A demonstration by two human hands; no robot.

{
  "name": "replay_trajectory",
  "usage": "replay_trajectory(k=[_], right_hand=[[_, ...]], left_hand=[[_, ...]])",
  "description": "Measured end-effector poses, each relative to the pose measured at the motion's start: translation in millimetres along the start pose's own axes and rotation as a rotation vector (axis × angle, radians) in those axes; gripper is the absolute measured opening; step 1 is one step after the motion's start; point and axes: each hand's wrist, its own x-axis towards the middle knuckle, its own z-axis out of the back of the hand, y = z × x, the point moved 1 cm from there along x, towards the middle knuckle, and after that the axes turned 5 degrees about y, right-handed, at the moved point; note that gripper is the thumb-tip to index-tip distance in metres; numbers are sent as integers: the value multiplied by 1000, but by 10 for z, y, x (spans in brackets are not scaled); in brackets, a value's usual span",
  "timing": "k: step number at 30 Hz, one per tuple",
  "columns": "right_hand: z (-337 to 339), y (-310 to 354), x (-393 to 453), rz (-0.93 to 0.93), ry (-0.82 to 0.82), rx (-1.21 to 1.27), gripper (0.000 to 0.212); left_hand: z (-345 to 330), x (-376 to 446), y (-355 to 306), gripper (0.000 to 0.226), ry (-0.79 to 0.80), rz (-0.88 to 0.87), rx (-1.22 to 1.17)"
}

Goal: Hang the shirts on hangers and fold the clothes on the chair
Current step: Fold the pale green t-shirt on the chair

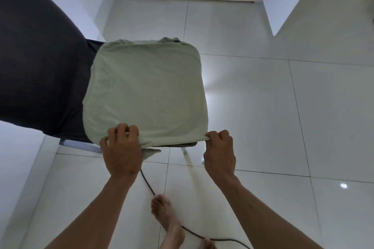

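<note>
Head view: a pale green soft cotton garment [144, 91] is spread flat over the seat of a dark-backed chair [40, 56], covering it edge to edge. The near hem is held at both corners: the left hand [121, 147] is curled round bunched cloth at the chair's near left corner, the right hand [219, 147] pinches the hem at the near right corner. The fabric is judged light, limp and non-slippery; corners and hems are best gripped for folding. A black cable [149, 188] trails on the floor below the chair.
</note>
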Motion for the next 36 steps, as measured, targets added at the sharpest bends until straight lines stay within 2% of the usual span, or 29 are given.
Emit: replay_trajectory(k=[3, 7, 10, 16, 20, 24, 27, 29, 32, 34, 36], right_hand=[[150, 102, 188, -200, 55, 22, 20], [225, 269, 514, -459, 113, 374, 12], [278, 455, 811, -548, 97, 537, 14], [354, 670, 1321, -592, 107, 493, 25], [344, 753, 1660, -593, 139, 419, 28], [280, 836, 1902, -567, 178, 350, 30], [195, 982, 1955, -564, 133, 263, 38], [131, 1118, 1907, -467, 71, 183, 41], [-4, 1506, 1856, -86, 41, 74, 35], [-111, 1761, 1877, 98, 149, 31, 44], [-237, 1978, 1932, 162, 272, -30, 56]], left_hand=[[255, 262, 181, 24, 126, 77, -11], [473, 778, 278, 17, 211, 84, -34], [524, 1223, 255, 18, 235, 59, -23], [434, 1896, 165, 29, 386, 89, -6], [357, 2275, 190, 16, 506, 108, -66], [186, 2556, 335, 27, 556, 185, -235], [54, 2635, 494, 33, 579, 339, -526], [17, 2632, 562, 41, 579, 428, -736], [-7, 2715, 684, 51, 585, 518, -933], [-3, 2792, 705, 51, 584, 481, -999], [31, 2833, 731, 56, 635, 453, -1040]])
